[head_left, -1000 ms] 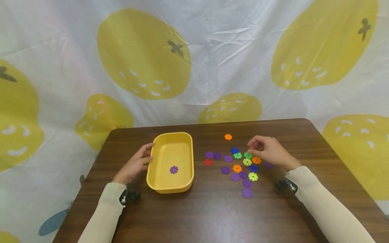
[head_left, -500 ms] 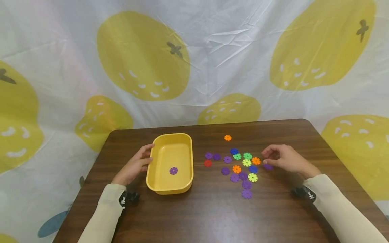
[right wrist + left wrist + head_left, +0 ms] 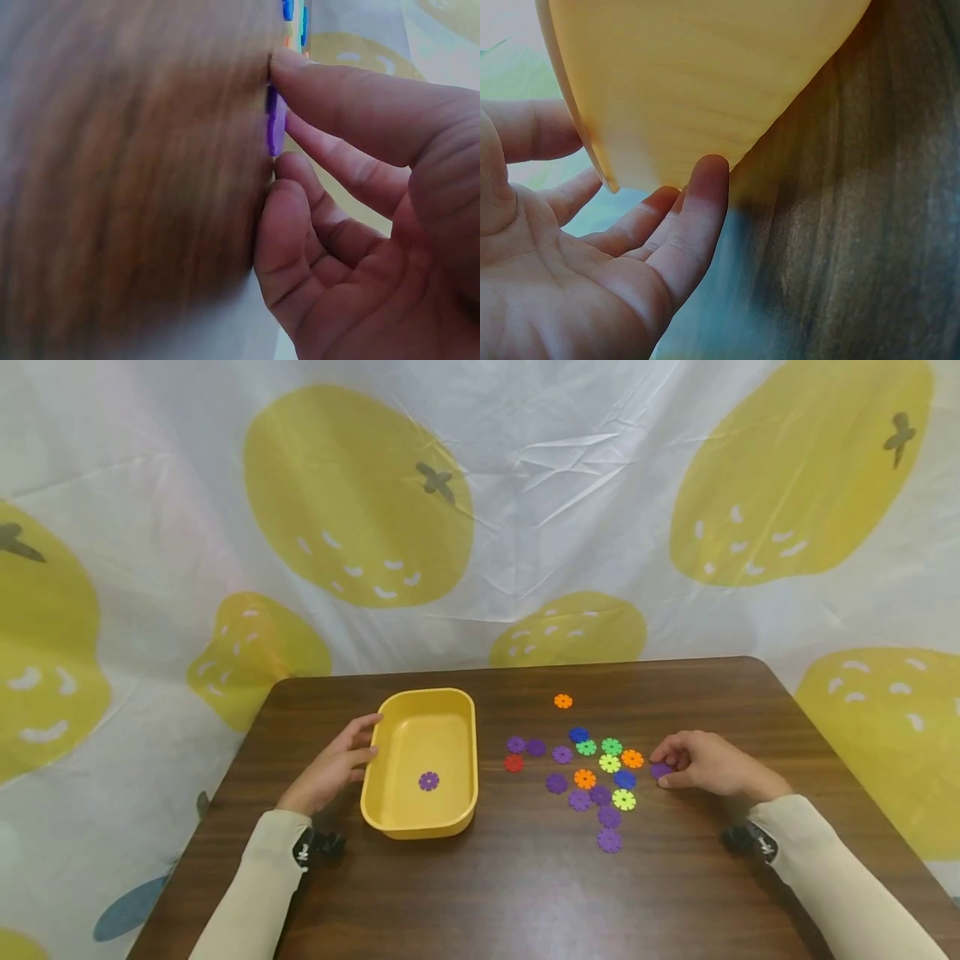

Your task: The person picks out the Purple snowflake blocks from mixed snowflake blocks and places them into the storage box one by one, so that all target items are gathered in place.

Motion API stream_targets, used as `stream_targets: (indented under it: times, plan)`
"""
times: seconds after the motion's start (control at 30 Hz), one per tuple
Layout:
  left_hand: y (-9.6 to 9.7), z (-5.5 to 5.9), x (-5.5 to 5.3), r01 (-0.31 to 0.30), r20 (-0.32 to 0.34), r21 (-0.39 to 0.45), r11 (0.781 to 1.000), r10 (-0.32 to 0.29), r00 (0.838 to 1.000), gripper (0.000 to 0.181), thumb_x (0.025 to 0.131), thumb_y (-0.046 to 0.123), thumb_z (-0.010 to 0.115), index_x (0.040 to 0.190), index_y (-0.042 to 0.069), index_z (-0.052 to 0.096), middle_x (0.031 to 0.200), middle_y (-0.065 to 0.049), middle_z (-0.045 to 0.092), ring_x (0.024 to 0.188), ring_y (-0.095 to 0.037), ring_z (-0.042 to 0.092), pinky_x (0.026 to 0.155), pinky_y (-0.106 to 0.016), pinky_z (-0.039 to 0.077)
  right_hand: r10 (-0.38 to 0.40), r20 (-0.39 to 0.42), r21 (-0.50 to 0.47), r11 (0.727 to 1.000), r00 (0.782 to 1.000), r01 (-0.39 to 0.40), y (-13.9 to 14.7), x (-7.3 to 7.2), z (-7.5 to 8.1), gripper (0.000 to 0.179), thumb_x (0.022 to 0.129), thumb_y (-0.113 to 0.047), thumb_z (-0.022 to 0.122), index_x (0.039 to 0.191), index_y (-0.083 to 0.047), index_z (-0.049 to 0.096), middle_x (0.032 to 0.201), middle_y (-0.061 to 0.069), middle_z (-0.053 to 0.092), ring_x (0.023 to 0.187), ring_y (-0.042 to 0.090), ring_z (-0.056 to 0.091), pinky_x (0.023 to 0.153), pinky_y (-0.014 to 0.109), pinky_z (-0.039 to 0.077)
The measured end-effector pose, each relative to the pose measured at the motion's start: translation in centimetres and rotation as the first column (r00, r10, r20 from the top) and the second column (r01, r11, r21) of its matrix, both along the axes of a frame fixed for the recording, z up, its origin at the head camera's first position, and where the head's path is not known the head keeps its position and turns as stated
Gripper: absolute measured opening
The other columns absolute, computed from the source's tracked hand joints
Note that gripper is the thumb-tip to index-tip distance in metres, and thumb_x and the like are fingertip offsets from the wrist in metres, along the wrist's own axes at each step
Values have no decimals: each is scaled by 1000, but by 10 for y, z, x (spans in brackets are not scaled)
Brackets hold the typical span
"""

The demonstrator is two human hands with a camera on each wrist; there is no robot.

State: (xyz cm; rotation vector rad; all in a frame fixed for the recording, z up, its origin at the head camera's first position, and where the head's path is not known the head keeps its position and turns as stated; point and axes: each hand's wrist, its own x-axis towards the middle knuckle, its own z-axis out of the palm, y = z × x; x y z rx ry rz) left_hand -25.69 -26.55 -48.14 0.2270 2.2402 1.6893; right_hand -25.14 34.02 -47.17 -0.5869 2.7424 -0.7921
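A purple snowflake disc (image 3: 662, 771) lies at the right side of the loose pieces. My right hand (image 3: 712, 766) is down on the table there, thumb and fingertips at opposite edges of that disc. From the right wrist, the purple disc (image 3: 277, 127) shows edge-on between the thumb and the fingers. A yellow plastic tray (image 3: 386, 825) stands left of centre, one purple disc (image 3: 429, 781) lying inside. At the tray's left side rests my left hand (image 3: 330, 767), with loosely extended fingers. The left wrist view has those fingertips against the tray's outer wall (image 3: 697, 90).
Several loose snowflake discs lie between tray and right hand: purple, a red one (image 3: 513, 763), blue, green, yellow-green and orange. A lone orange disc (image 3: 563, 701) sits farther back. Behind the brown wooden table (image 3: 495, 893) hangs a fruit-printed curtain (image 3: 480, 485).
My right hand has moved right from above the green and orange discs, then down to the purple disc at the far right, its fingers closing around it. The left hand and tray keep their place.
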Motion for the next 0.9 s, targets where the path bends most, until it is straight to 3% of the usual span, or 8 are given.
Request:
stream_targets:
  times: [0.3, 0.67, 0.9]
  plan:
    - [-2, -1, 0, -9, 14, -2, 1000, 9, 1000, 61, 111, 14, 49, 167, 22, 26, 156, -27, 39, 133, -42, 56, 102, -48, 57, 26, 27, -16, 1000, 999, -26, -5, -3, 1, 24, 88, -21, 86, 102, -14, 68, 90, -2, 68, 81, 17, 60, 71, 27, 53]
    - [-2, -4, -2, 1, 23, 17, 1000, -1, 1000, 61, 111, 14, 49, 167, 22, 26, 156, -27, 39, 132, -39, 57, 100, -44, 58, 46, 5, -94, 995, 999, -46, -8, -12, 3, 21, 90, -13, 83, 109, -13, 74, 92, -2, 72, 78, 11, 62, 67, 26, 55]
    - [-2, -2, -2, -1, 19, 22, 1000, 1, 1000, 62, 111, 13, 49, 167, 20, 25, 156, -28, 39, 133, -41, 56, 101, -45, 58, 44, -91, -136, 989, 995, -56, -26, -19, 11, 22, 91, -8, 82, 112, -11, 76, 90, -4, 72, 82, 11, 65, 73, 26, 56]
